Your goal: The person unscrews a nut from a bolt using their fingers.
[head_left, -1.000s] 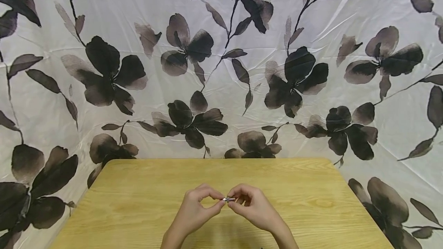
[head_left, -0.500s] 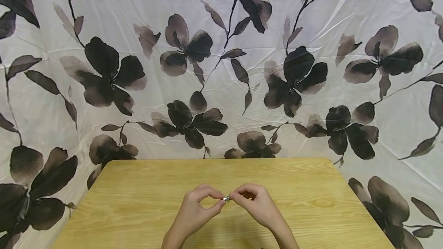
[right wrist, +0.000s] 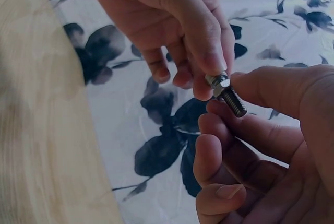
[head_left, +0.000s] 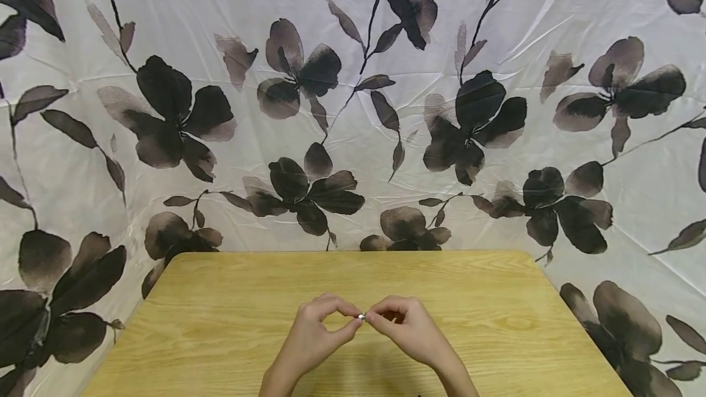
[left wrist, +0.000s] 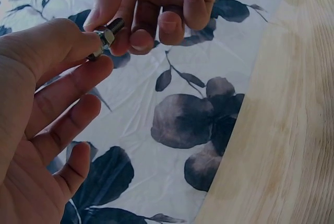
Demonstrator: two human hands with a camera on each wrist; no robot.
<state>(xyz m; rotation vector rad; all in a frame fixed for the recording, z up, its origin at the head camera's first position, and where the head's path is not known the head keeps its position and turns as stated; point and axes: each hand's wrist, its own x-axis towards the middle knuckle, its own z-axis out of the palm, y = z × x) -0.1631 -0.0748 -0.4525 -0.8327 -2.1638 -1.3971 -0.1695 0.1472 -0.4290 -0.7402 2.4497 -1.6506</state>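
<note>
On my head feed, the right hand [head_left: 410,332] has closed its pinch on the silver threaded metal bolt [right wrist: 229,95] at six o'clock. The left hand [head_left: 310,334] pinches its nine-o'clock end, I'd judge steadying it.

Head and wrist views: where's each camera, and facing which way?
Head: on the head, facing forward and down at the wooden table; left hand, right hand and forearms show.
Left wrist: on that wrist, facing its hand; right hand beyond.
Right wrist: on that wrist, facing its hand; left hand beyond.
Wrist views share the threaded bolt, floral cloth and wooden table.
</note>
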